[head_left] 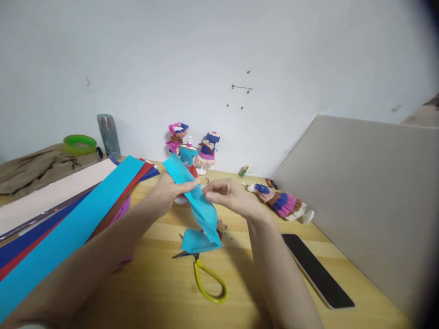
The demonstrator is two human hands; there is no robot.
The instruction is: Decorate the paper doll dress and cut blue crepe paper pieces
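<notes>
A long strip of blue crepe paper (202, 208) hangs from my hands, its lower end folded over on the wooden table. My left hand (173, 189) pinches it near the top, thumb across the front. At the strip's right edge, my right hand (224, 194) has its thumb and forefinger closed on the paper. Below lie scissors with yellow handles (219, 297), their blades spread and partly under the folded end. Behind the strip stands a small mannequin in blue paper (188, 153), partly hidden.
Long colored paper sheets (113, 189) lie at left, near a bottle (109, 137) and a green tape roll (79, 145). Two more dressed mannequins (207, 151) stand by the wall. A layered paper dress form (284, 201) lies at right, behind a black phone-like slab (317, 269).
</notes>
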